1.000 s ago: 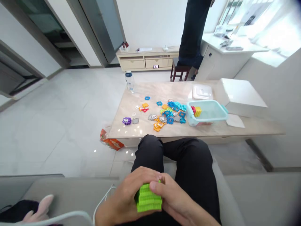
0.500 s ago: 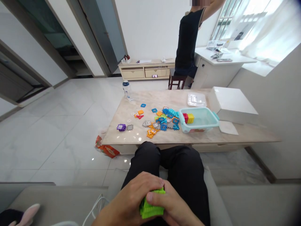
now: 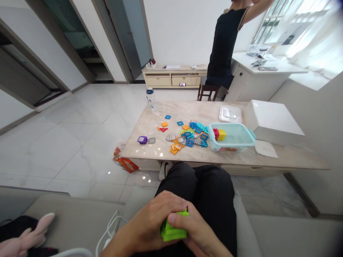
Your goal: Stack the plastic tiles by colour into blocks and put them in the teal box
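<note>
Pressed around a green stack (image 3: 174,232), our left hand (image 3: 158,210) and right hand (image 3: 197,225) hold it above our lap (image 3: 214,210), near side. Our knees (image 3: 184,173), apart 0.5 seconds earlier, now sit together; 1 white shoe (image 3: 162,172) shows left of them, below the table (image 3: 144,151).

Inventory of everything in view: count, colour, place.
green stack: one, green, held low
table: one, beige, ahead
loose tiles: many, mixed, mid-table
purple pile: one, purple, table's left
tub: one, turquoise, on table
blocks: two stacks, red, yellow, in tub
bottle: one, clear, far-left corner
plastic piece: one, clear, behind tub
box: one, white, right of tub
bag: one, orange, left of table
cabinet: one, cream, far side
stool: one, brown, beyond table
other person: one, dark top, on stool
left hand: one, around green stack
right hand: one, around green stack
</note>
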`<state>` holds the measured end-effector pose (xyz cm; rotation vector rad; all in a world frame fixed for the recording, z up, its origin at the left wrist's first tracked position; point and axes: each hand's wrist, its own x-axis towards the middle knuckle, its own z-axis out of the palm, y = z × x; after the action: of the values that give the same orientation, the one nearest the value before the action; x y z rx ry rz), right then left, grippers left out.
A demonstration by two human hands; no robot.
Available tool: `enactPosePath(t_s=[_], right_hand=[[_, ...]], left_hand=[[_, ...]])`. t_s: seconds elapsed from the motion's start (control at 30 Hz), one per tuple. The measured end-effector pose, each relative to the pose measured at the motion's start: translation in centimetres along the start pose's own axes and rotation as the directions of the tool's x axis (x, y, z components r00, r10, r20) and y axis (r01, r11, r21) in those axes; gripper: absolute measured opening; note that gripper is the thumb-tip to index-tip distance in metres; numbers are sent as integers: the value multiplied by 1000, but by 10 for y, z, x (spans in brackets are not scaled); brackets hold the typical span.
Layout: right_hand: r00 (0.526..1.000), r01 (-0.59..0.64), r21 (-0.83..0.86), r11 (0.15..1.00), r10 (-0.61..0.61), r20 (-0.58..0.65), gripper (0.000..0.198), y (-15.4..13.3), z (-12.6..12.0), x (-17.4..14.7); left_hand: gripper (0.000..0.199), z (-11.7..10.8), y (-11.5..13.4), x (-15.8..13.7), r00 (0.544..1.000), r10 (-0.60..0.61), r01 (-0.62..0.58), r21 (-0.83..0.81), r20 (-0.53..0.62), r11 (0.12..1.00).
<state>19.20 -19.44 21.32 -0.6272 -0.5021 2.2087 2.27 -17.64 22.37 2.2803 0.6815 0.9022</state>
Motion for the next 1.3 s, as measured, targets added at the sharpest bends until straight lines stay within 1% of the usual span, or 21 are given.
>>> enactPosePath(t_s=[0.1, 0.17, 0.3, 0.5, 0.57, 0.67, 0.77, 0.87, 0.97, 1.1, 1.23, 1.3], right_hand=[[999, -1, -34, 999, 2, 42, 63, 3, 2, 3], [999, 0, -55, 998, 2, 43, 67, 8, 2, 3], [1000, -16, -110, 994, 18, 24, 70, 17, 3, 4], [1000, 12, -167, 986, -8, 28, 69, 16, 12, 2], [1000, 2, -173, 985, 2, 23, 70, 14, 13, 0], [1000, -16, -154, 988, 18, 8, 62, 12, 11, 0], [1000, -14, -158, 987, 12, -13, 54, 8, 13, 1], [1000, -5, -196, 981, 4, -7, 54, 1, 17, 4], [1000, 9, -192, 981, -11, -6, 54, -5, 17, 6], [1000, 18, -154, 988, -17, 9, 54, -13, 5, 6], [998, 59, -168, 984, -53, 38, 56, -27, -17, 1], [996, 84, -191, 978, -82, 15, 59, -37, -30, -4]], left_hand=[[60, -5, -2, -5, 1000, -1, 2, 11, -29, 1000], [59, -8, -4, -9, 999, -7, 8, 16, -48, 1000], [59, -14, -3, -14, 999, 1, 0, 24, -50, 1000], [55, -20, 4, -18, 996, 35, -32, 33, -82, 999], [54, -20, 4, -19, 995, 47, -45, 27, -83, 999], [53, -19, 1, -19, 995, 62, -59, 45, -75, 997], [47, -18, -2, -19, 997, 45, -43, 36, -61, 998], [43, -20, -5, -17, 997, 32, -31, 18, -65, 999], [43, -22, -5, -12, 998, 18, -15, 49, -54, 999], [45, -17, -6, 2, 999, 31, -29, 84, -24, 996], [44, -1, -7, 28, 998, 58, -59, 110, 9, 992], [47, 9, -8, 42, 998, 51, -54, 122, 32, 991]])
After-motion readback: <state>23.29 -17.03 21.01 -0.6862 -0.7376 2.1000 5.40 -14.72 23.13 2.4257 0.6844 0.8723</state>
